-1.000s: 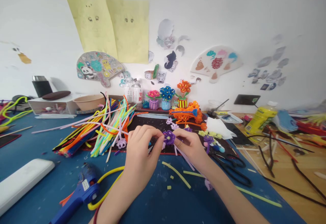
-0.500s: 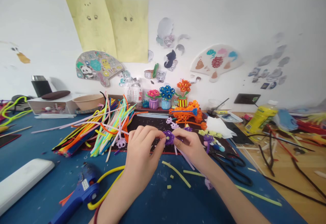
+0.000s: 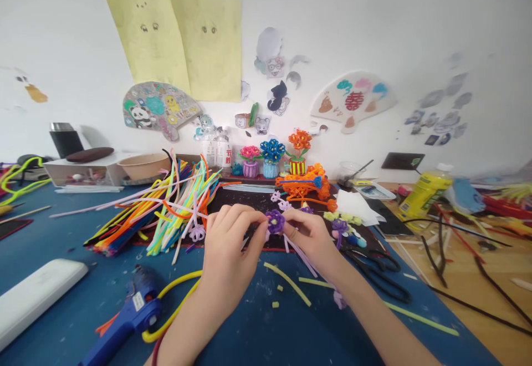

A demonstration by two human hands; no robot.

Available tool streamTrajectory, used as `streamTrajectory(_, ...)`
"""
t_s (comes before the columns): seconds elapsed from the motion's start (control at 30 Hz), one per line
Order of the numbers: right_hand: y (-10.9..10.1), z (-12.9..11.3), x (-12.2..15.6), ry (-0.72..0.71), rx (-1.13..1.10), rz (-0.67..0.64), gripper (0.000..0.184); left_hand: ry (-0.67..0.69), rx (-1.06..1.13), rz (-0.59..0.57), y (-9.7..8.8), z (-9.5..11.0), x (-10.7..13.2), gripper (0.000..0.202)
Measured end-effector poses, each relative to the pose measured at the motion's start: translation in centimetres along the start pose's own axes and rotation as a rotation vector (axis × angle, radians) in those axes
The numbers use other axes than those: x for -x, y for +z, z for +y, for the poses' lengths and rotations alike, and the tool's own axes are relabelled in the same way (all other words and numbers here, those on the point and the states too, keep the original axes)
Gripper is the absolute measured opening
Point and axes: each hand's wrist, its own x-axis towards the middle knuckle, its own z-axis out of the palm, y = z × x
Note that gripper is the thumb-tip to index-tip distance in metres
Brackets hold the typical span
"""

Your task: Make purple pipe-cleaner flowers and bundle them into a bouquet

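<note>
Both my hands meet over the blue mat, pinching a small purple pipe-cleaner flower (image 3: 275, 221). My left hand (image 3: 228, 255) has its fingertips closed on the flower's left side. My right hand (image 3: 310, 235) grips its right side and the pale lilac stems (image 3: 305, 258) that trail down from it toward me. Short yellow-green pipe-cleaner offcuts (image 3: 288, 283) lie on the mat just below my hands.
A heap of coloured pipe cleaners (image 3: 166, 205) lies to the left, a blue glue gun (image 3: 128, 313) near my left forearm, black scissors (image 3: 380, 272) to the right. Finished flower pots (image 3: 272, 162), an orange pile (image 3: 307, 186) and a yellow bottle (image 3: 424, 194) stand behind.
My fingers have shifted slightly on the purple flower, which sits a little higher between both hands. Nothing else on the table has moved.
</note>
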Motion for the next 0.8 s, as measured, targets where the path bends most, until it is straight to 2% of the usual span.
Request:
streamTrajectory(0.1, 0.15, -0.18, 0.02, 0.067, -0.100, 0.051, 0.023, -0.065, -0.014, 0.040, -0.06, -0.22, -0.01, 0.019)
streamTrajectory(0.17, 0.26, -0.25, 0.00, 0.100, -0.175, 0.078, 0.024, -0.127, -0.026, 0.027, -0.08, -0.40, -0.02, 0.029)
streamTrajectory(0.27, 0.36, -0.20, -0.02, 0.119, -0.261, 0.096, 0.026, -0.172, -0.012, -0.002, -0.04, -0.50, -0.03, 0.021)
streamTrajectory(0.33, 0.38, -0.07, 0.00, 0.127, -0.291, 0.084, 0.026, -0.145, 0.021, 0.004, 0.03, -0.45, -0.01, 0.006)
streamTrajectory(0.53, 0.33, 0.11, 0.14, 0.109, -0.281, 0.022, 0.020, 0.052, -0.059, 0.009, 0.32, -0.35, 0.34, 0.026)
streamTrajectory(0.8, 0.43, -0.35, 0.17, 0.097, -0.247, -0.003, 0.020, 0.091, -0.089, -0.031, 0.45, -0.57, 0.54, 0.028)
